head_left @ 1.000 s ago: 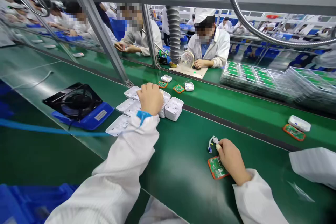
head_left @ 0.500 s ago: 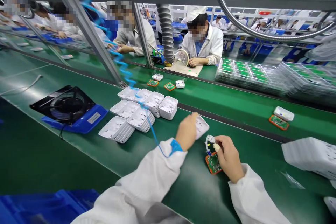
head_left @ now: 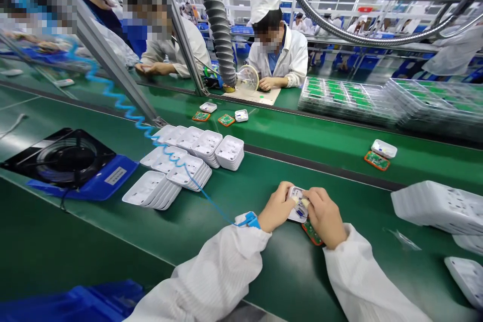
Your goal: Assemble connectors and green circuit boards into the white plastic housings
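Observation:
My left hand (head_left: 276,207) and my right hand (head_left: 324,215) meet over a white plastic housing (head_left: 296,205) on the green bench. The left hand grips the housing's left side. The right hand's fingers pinch a small wired part with a blue end into the housing. A green circuit board with an orange rim (head_left: 312,232) lies under my right hand, mostly hidden. A blue coiled wrist strap (head_left: 247,219) runs from my left cuff up to the left.
Stacks of white housings (head_left: 188,158) stand to the left, a black fan on a blue base (head_left: 68,161) further left. White trays (head_left: 439,206) lie at right. A conveyor carries a housing and board (head_left: 379,153). People in white coats (head_left: 277,55) work opposite.
My left hand took a white housing from the stacks and brought it right to my right hand. The right hand lifted the wired part off the board into the housing.

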Motion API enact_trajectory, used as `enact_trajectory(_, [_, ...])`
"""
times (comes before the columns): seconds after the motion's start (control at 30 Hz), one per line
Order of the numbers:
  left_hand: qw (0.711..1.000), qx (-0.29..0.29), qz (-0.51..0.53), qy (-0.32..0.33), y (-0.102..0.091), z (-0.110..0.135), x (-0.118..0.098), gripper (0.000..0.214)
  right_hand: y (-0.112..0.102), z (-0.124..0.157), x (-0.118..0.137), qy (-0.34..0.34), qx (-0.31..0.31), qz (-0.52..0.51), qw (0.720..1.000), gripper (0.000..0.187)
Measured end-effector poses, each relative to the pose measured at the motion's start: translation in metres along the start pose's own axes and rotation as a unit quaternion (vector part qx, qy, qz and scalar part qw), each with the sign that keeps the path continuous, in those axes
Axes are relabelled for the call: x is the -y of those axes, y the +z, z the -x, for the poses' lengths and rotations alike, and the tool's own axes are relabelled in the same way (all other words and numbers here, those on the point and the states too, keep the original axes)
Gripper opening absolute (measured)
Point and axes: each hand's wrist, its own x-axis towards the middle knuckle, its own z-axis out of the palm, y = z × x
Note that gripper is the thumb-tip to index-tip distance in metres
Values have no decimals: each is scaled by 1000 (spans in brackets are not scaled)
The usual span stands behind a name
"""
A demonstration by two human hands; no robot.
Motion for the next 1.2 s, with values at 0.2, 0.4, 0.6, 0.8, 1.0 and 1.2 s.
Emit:
enact_trajectory(0.2, [999,-45,-3,15,-1,-2,1,18,-8,0,6,-10,-36,-38,999,19])
enact_trajectory(0.4, [996,-91,-2,-4,1,-2,2,17,-1,0,17,-23,6,-33,999,15])
enact_trajectory(0.6, [998,-57,-10,-15,4,2,1,26,13,0,19,-9,38,38,999,17])
enact_trajectory(0.8, [998,-56,-18,-29,4,-1,8,26,10,1,14,-5,28,49,998,15])
enact_trajectory(1.0, [998,-60,-25,-24,4,0,8,27,12,-1,13,0,26,37,999,15])
enact_trajectory(1.2, [995,-74,-61,-14,2,2,2,27,14,0,12,-26,37,44,998,15])
